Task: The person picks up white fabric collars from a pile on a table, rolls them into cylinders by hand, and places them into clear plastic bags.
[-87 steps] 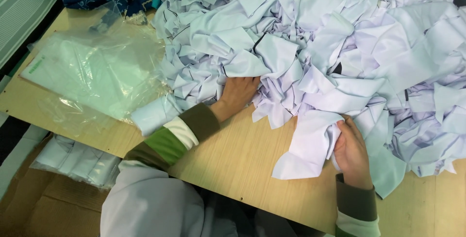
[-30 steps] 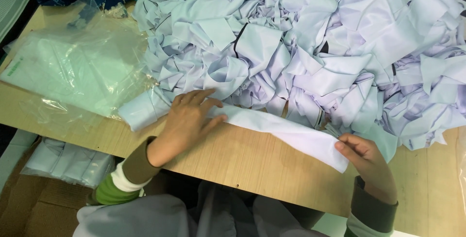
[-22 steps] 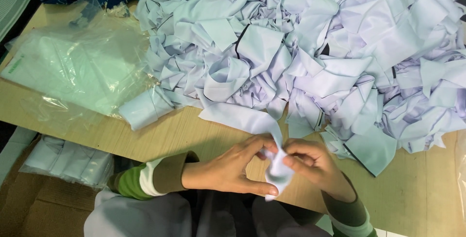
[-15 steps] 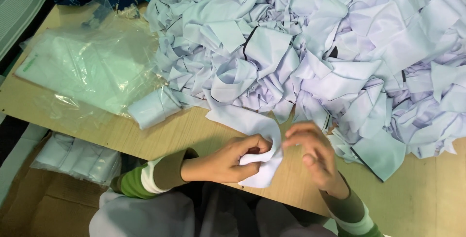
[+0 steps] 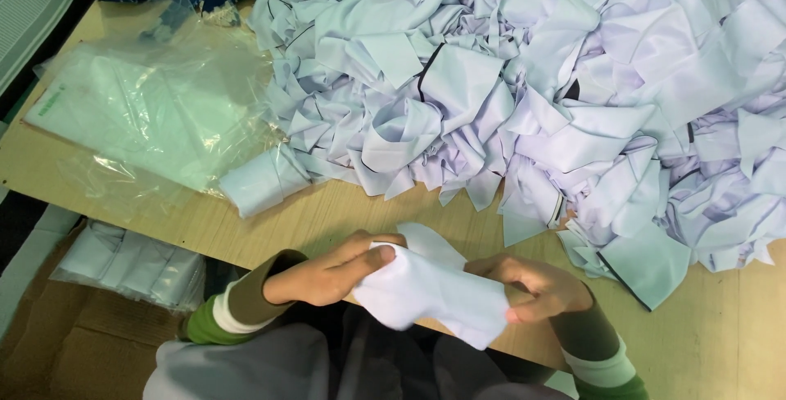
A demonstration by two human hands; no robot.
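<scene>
**Cloth piece folded between both hands at the table edge**

Cloth (image 5: 434, 293), white and doubled over, sits between the two hands just above the near edge of the table (image 5: 327, 220). Left hand (image 5: 327, 273) pinches its upper left corner, thumb on top and fingers curled under, so that side is firmly gripped. Right hand (image 5: 536, 285) closes on the opposite end, thumb and forefinger nipping the fold while the other fingers tuck beneath. A loose flap sticks up just beyond the left fingertips.

Beyond the fingers, well apart from them, lies the pile (image 5: 532, 81) of pale cut pieces, spread over most of the tabletop. Left of the left hand, a small roll (image 5: 262, 183) of the same fabric rests beside the pile, and further left a clear bag (image 5: 139, 113) holds pale green cloth. Below the table edge, a box (image 5: 123, 261) holds wrapped white bundles.

To my eye, folding this neatly means keeping both pinches level, edges matched, and pulling the cloth lightly taut so the loose flap lies flat before pressing the crease.
</scene>
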